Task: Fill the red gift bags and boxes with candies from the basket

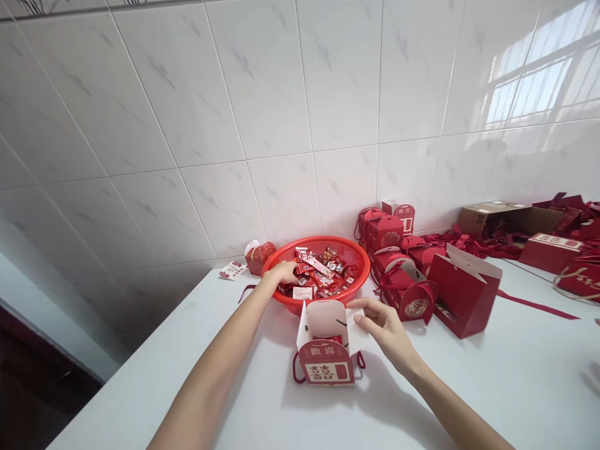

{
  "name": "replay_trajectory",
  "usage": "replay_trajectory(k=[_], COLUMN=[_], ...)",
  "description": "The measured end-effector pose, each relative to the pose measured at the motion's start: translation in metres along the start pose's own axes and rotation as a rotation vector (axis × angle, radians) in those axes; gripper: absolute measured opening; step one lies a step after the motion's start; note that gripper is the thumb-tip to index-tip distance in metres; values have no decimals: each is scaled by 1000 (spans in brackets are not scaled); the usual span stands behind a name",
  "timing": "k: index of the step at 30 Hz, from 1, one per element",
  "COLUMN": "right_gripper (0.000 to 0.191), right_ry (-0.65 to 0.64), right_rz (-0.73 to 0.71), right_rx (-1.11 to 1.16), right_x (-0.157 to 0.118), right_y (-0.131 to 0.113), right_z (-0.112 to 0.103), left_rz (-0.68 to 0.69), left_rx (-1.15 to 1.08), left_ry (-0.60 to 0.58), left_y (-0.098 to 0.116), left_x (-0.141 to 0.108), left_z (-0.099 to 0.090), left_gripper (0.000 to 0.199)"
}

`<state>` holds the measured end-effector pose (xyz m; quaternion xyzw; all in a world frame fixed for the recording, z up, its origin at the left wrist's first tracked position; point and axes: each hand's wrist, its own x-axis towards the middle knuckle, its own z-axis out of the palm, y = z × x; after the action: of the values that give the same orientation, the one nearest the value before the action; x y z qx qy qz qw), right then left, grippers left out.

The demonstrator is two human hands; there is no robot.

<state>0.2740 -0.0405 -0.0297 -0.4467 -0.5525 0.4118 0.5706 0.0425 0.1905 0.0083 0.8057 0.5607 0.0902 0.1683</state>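
- Nearest the camera, an open red-and-white card box with printed gold panels [327,370] stands upright on a smooth white table [187,369], its mouth facing up and its decorated end toward the wearer; which way its long axis runs cannot be told.
- At the box's right side, the right hand [385,328] pinches a raised white card flap [357,332] between thumb and index finger, the nearer of the two hands to the box.
- Beyond the box and to its left, the left hand [282,273] dips over the rim of a round red plastic mesh basket [364,265], fingers angled down among the sweets; their tips are partly hidden, and whether they pinch anything cannot be told.
- Just right of those fingers lies a slender pink-and-red wrapped stick [320,267], its long axis slanting away to the upper left; the left hand is nearer to it.
- Farther right, ribbon-tied red card boxes [398,294] cluster beside the basket, before a pale tiled wall [281,94].
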Motion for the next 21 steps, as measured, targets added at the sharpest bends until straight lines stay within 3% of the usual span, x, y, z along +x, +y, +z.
replay_trajectory(k=[2,7,21], right_gripper=[28,30,26], right_ry=[-4,-31,-39], right_rz=[0,2,-44], right_rx=[-3,1,-2], right_x=[0,-1,1], right_y=[-1,-3,2], right_z=[0,2,2], left_rz=[1,-20,144], left_rx=[24,-12,-526], left_ry=[-26,-47,65], left_y=[-1,-6,11], left_x=[5,3,-16], left_z=[3,4,0], left_gripper=[34,23,39])
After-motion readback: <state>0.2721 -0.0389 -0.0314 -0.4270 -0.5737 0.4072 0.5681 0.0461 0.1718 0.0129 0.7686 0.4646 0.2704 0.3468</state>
